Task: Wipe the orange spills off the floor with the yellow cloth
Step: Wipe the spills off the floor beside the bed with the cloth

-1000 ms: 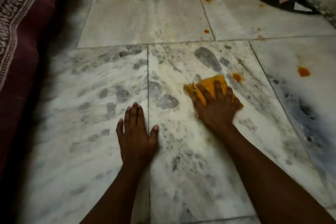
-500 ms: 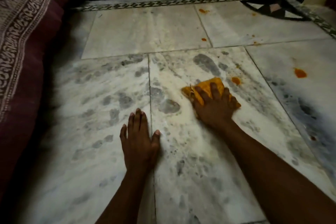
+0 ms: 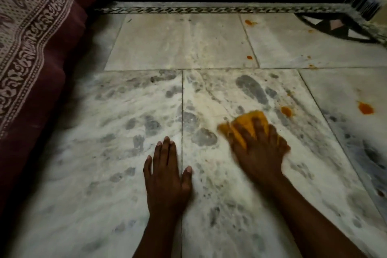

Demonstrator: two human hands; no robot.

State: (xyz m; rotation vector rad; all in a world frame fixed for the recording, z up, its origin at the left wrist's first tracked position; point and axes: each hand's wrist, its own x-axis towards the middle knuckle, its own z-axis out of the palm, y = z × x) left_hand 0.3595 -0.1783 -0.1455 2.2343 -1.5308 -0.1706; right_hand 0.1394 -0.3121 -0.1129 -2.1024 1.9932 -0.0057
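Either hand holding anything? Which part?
Right hand presses the yellow cloth flat to the floor, fingers spread over its top. Left hand holds nothing.

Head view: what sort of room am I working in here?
Most likely a room in a home, perhaps a bedroom. The marble floor has a patterned inlay border along the wall, and a block-printed maroon bedcover hangs at the left. The right hand presses the yellow cloth down.

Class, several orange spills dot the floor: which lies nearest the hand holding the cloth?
The orange spill just beyond and right of the yellow cloth under the right hand; the others lie farther off.
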